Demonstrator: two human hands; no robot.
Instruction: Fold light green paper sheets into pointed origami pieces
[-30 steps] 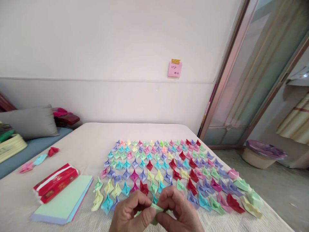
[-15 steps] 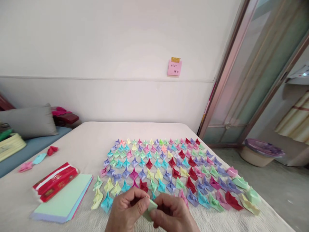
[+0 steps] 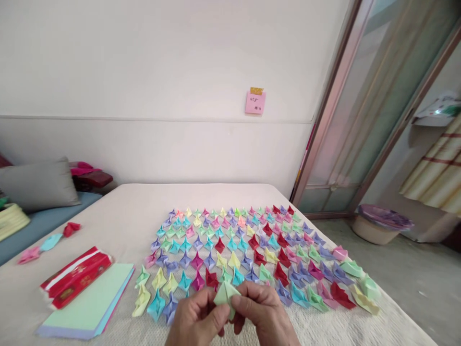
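Note:
Between my two hands is a small piece of pale green folded paper [image 3: 226,294], held upright with a pointed top and a crease down its middle. My left hand [image 3: 198,315] pinches its left side, thumb in front. My right hand [image 3: 261,310] grips the right side between thumb and fingers. Just beyond lie rows of small folded paper boats [image 3: 197,260] in many colours. Closest to my left hand are a purple boat [image 3: 170,309] and a turquoise one [image 3: 156,305]. My hands hide part of the front row.
At left, a stack of coloured paper [image 3: 90,298] lies beside a red and white packet [image 3: 76,277]. Farther left are pink, blue and red paper pieces [image 3: 51,242]. A grey cushion [image 3: 39,185] sits behind. A lined bin [image 3: 382,223] stands on the floor at right.
The green paper has turned from a tilted edge to show its pointed, creased face. Both hands stay on it. The whole view has shifted slightly, moving the scene left.

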